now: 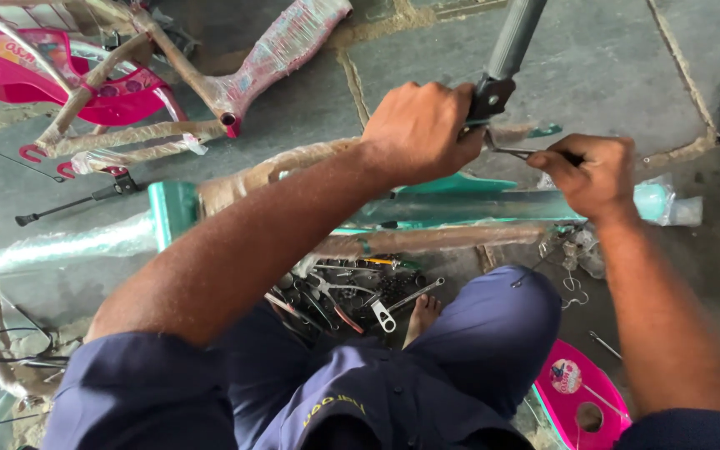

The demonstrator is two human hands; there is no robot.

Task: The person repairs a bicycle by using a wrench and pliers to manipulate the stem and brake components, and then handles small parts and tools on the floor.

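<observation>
Across the middle of the stone floor [610,75] lies a teal bicycle frame [460,208], wrapped in clear plastic and brown paper, its long axis running left to right with one plastic-capped end pointing right. Above it at upper left rests a pink bicycle frame [285,46] in the same clear wrap, angled toward the upper right, beside a pink plastic guard [10,71]. Below the teal frame sits a pile of tools [352,296], spanners and pliers jumbled together, near a bare foot [421,315]. At lower right lies a pink plastic panel [581,392] bearing a small round white label.

A grey handlebar grip [514,33] rises toward the top edge, tilted slightly right, ending in a black brake clamp [491,97]. The left hand [418,133] is curled closed around that clamp. The right hand [597,175] is fisted around a thin metal tool [514,152], which lies nearly level and points left toward the clamp.
</observation>
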